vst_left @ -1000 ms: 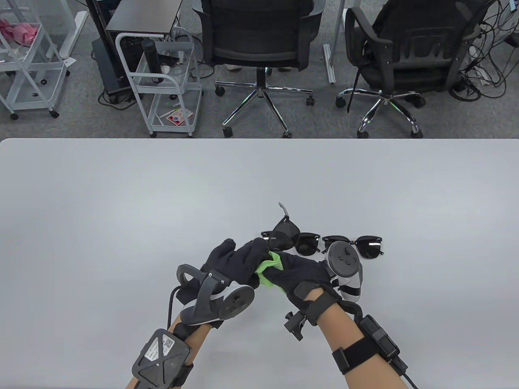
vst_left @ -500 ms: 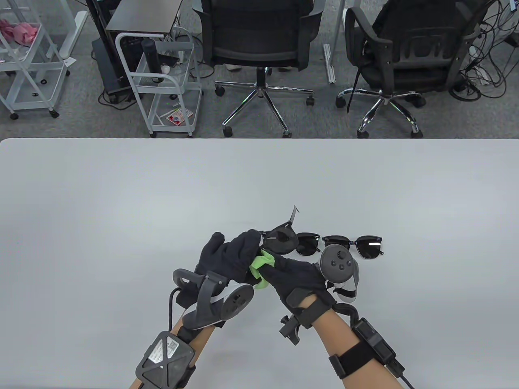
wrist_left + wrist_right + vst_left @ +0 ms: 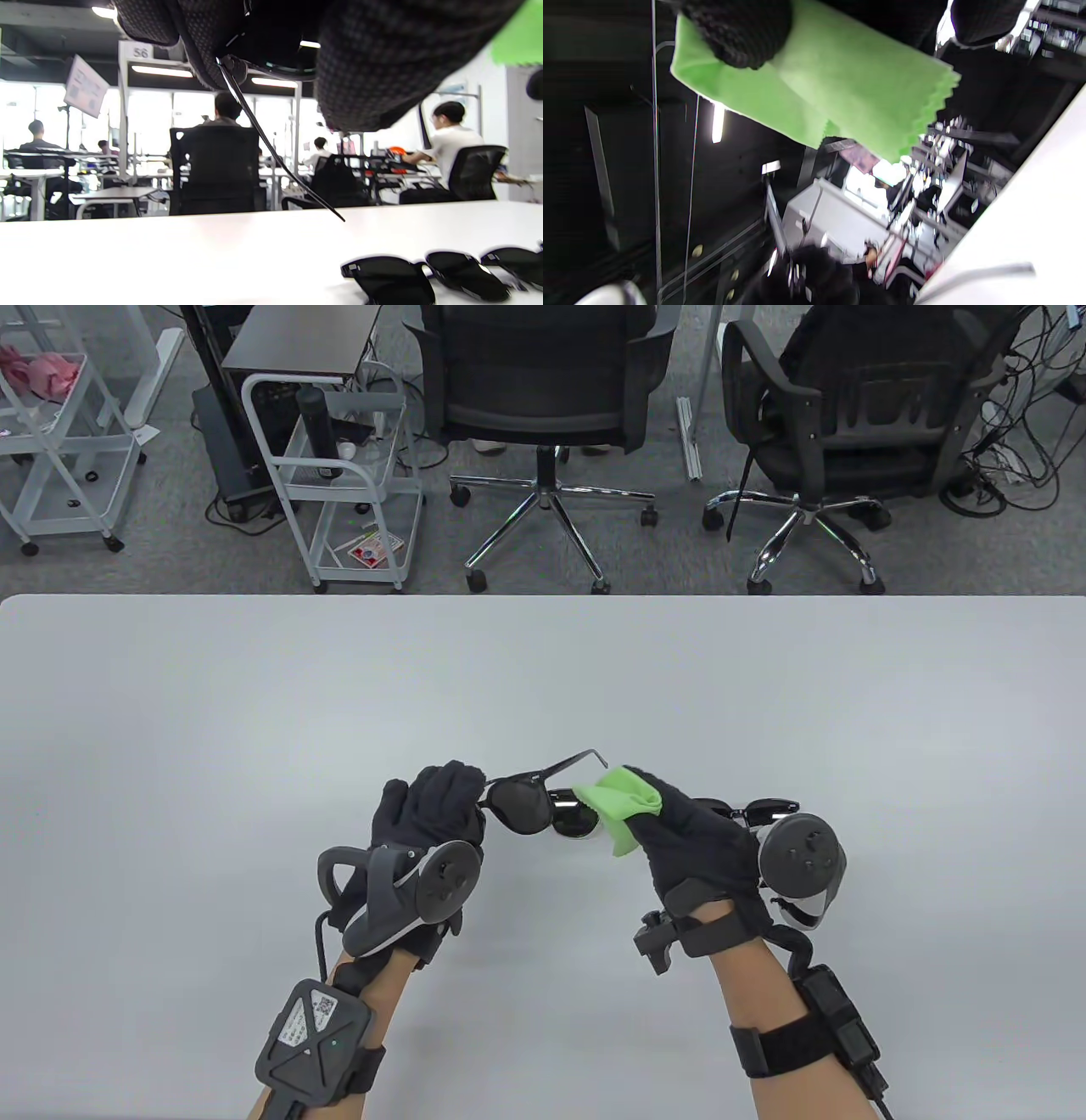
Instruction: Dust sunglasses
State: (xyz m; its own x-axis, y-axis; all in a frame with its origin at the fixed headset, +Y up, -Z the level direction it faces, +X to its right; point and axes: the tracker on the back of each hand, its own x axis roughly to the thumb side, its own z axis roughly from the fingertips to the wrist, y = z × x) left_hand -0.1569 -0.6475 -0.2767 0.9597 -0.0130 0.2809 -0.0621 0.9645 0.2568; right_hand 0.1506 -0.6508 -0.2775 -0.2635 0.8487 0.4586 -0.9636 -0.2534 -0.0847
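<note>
**Sunglasses up in your L hand, cloth in your R**

Sunglasses with a black frame and dark lenses sit lifted off the white table, gripped at one end by your left hand in its black sensor glove; fingers curl round the frame's left side. One thin temple arm sticks out toward the far-right, its tip close to the cloth. From the L wrist view, that arm hangs down out of your gloved fingers, w/ the tabletop below.

Your right hand pinches a bright green microfibre cloth w/ a zigzag edge, held just beside the lifted pair's R lens; can't tell if cloth and lens touch. R wrist view shows a gloved fingertip pressed on the cloth, the rest hanging loose.

Two more black sunglasses lie on the table behind your hands: one pair partly hidden under the lifted pair & cloth, another pair peeking out beyond your R hand, near its grey tracker.
</note>
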